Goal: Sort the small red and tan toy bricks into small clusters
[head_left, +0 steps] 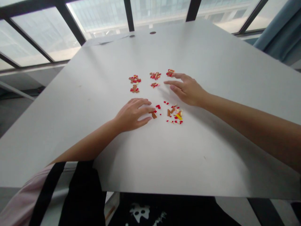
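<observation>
My left hand [136, 114] rests low over the white table, fingers apart, its fingertips at a few brown and red building bricks [154, 115]. My right hand [187, 88] hovers farther forward with fingers spread, near a small pile of red and brown bricks [169, 72] that a fingertip overlaps; I cannot tell whether it touches. Between and below the hands lies a loose scatter of red, brown, white and yellow bricks [178, 116]. More piles lie ahead: one in the middle [155, 75] with a smaller one [154, 85] below it, and two at the left [134, 79].
The white table [223, 150] reaches to windows [160, 12] with dark frames. Two round holes [152, 32] are in its far part. A blue-grey curtain [279, 34] hangs at the right. My lap is below the near edge.
</observation>
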Action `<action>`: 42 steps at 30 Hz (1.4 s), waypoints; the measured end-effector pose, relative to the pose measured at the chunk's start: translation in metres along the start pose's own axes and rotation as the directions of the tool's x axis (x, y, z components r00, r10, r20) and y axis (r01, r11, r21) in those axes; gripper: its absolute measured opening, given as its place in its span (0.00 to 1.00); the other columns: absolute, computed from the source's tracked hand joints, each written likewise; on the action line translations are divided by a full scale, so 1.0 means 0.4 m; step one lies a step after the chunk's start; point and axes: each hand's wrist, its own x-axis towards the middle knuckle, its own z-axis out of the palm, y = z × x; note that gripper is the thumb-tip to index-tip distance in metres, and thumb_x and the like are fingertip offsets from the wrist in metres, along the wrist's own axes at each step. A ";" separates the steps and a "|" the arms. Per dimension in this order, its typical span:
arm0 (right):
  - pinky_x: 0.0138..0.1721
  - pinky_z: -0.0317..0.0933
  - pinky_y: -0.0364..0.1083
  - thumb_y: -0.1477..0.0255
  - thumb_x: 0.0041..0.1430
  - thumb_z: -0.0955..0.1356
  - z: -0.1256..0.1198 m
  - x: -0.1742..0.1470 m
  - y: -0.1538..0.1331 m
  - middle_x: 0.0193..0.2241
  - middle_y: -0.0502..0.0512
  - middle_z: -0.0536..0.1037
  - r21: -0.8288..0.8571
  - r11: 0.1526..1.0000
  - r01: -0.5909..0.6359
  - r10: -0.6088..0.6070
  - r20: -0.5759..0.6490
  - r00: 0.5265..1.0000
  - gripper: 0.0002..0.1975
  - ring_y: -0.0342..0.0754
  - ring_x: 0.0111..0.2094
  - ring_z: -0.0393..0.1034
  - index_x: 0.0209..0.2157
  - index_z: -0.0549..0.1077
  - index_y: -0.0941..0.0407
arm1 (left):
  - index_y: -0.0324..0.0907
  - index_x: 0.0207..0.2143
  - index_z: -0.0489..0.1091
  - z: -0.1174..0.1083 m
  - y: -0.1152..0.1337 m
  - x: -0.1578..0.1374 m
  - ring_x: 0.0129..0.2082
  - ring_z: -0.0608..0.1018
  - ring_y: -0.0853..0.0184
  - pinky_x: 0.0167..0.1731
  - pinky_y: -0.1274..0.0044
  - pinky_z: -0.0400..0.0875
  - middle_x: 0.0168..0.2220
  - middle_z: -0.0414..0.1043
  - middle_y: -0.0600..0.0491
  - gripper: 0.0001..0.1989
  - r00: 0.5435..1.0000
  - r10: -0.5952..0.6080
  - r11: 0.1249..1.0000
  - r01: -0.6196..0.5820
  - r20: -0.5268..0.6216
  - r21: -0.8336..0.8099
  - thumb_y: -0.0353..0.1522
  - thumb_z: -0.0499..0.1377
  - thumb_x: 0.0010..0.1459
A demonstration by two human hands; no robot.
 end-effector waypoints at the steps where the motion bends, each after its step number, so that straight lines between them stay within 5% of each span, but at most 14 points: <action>1: 0.66 0.61 0.69 0.50 0.76 0.53 -0.008 -0.016 -0.001 0.67 0.67 0.72 0.031 1.000 0.002 -0.001 -0.023 1.000 0.34 0.66 0.66 0.67 0.62 0.78 0.49 | 0.46 0.56 0.76 0.000 0.000 0.001 0.62 0.78 0.54 0.63 0.59 0.71 0.59 0.78 0.43 0.14 1.000 -0.010 1.000 0.010 0.006 -0.006 0.36 0.58 0.71; 12: 0.63 0.65 0.67 0.41 0.71 0.55 -0.057 -0.115 -0.055 0.50 0.56 0.85 0.190 0.980 0.057 -0.028 -0.153 0.988 0.35 0.60 0.53 0.79 0.31 0.86 0.42 | 0.44 0.52 0.74 -0.005 -0.001 0.000 0.60 0.80 0.55 0.60 0.61 0.72 0.56 0.79 0.42 0.12 0.999 0.020 1.000 -0.019 -0.026 0.025 0.37 0.57 0.72; 21: 0.56 0.71 0.60 0.51 0.74 0.62 -0.039 -0.112 -0.032 0.49 0.56 0.85 0.252 0.939 0.234 -0.178 -0.227 0.957 0.26 0.54 0.46 0.81 0.33 0.87 0.43 | 0.44 0.49 0.74 -0.007 0.005 0.002 0.57 0.82 0.58 0.58 0.64 0.74 0.53 0.82 0.45 0.07 0.992 0.082 0.996 -0.078 -0.097 0.037 0.33 0.59 0.72; 31: 0.57 0.70 0.59 0.57 0.74 0.65 -0.052 -0.116 -0.035 0.48 0.55 0.84 0.232 0.940 0.248 -0.194 -0.233 0.953 0.23 0.52 0.45 0.81 0.30 0.86 0.47 | 0.43 0.51 0.73 -0.005 0.005 0.003 0.56 0.82 0.59 0.57 0.65 0.75 0.52 0.82 0.45 0.08 0.983 0.131 0.989 -0.121 -0.130 0.082 0.32 0.60 0.72; 42: 0.55 0.74 0.61 0.53 0.70 0.68 -0.065 -0.114 -0.002 0.54 0.59 0.82 0.242 0.950 0.196 -0.171 -0.121 0.978 0.19 0.56 0.48 0.80 0.32 0.86 0.45 | 0.43 0.50 0.73 -0.006 0.004 0.002 0.56 0.82 0.58 0.57 0.65 0.76 0.52 0.81 0.45 0.07 0.984 0.130 0.989 -0.120 -0.122 0.082 0.31 0.60 0.72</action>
